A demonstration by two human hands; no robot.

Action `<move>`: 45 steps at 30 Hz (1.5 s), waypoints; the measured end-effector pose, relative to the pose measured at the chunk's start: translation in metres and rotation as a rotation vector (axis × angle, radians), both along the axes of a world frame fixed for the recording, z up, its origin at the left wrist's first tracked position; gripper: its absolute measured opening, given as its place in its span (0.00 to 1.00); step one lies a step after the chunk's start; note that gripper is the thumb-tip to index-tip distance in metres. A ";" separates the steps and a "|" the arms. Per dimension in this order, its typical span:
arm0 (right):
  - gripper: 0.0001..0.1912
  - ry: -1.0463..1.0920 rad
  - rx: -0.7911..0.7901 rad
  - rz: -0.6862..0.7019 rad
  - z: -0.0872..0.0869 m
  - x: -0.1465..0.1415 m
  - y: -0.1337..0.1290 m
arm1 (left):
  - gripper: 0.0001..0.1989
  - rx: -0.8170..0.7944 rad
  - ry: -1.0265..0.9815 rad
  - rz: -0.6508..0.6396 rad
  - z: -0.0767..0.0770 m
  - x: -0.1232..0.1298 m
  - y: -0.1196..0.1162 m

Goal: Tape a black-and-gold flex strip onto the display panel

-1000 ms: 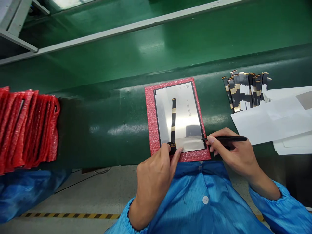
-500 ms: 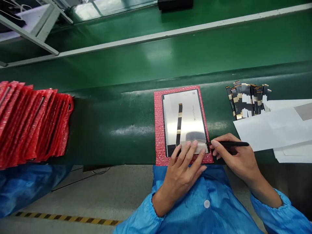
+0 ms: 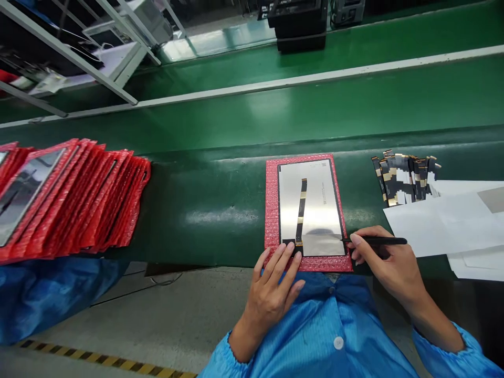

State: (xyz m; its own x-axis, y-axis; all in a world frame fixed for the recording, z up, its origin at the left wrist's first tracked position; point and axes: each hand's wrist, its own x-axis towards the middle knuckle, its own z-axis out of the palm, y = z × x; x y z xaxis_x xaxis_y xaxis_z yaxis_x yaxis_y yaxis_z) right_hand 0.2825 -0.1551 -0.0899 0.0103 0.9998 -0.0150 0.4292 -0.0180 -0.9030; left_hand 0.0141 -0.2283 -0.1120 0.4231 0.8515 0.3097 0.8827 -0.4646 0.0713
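Observation:
A silver-backed display panel with a dark rim lies on a red bubble-wrap sheet at the front edge of the bench. Running up its back is a narrow black-and-gold flex cable. My left hand rests with fingers stretched out on the panel's lower left corner, by the cable's lower end. In my right hand is a pair of slim black tweezers, pinched near the front. Their tips touch or hover just over the panel's lower right edge; I cannot tell which.
Several flex cables lie in a group on the right, beside overlapping white sheets. Many red bubble-wrap pouches lean in a row on the left, near a blue sleeve. Black boxes stand at the back.
My left hand has slid left, from the panel's lower middle to its lower left corner. The tweezers stay at the lower right edge. The view has tilted up and shifted left.

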 end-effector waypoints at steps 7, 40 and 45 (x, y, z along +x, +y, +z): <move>0.08 0.101 0.060 -0.139 0.000 -0.004 -0.003 | 0.26 0.040 -0.032 -0.013 -0.004 0.003 0.006; 0.40 -0.605 0.643 0.671 -0.020 0.020 0.009 | 0.26 0.159 0.074 -0.085 0.004 0.039 0.041; 0.43 -0.616 0.682 0.616 -0.027 0.022 0.003 | 0.27 0.200 0.055 -0.079 -0.005 0.040 0.040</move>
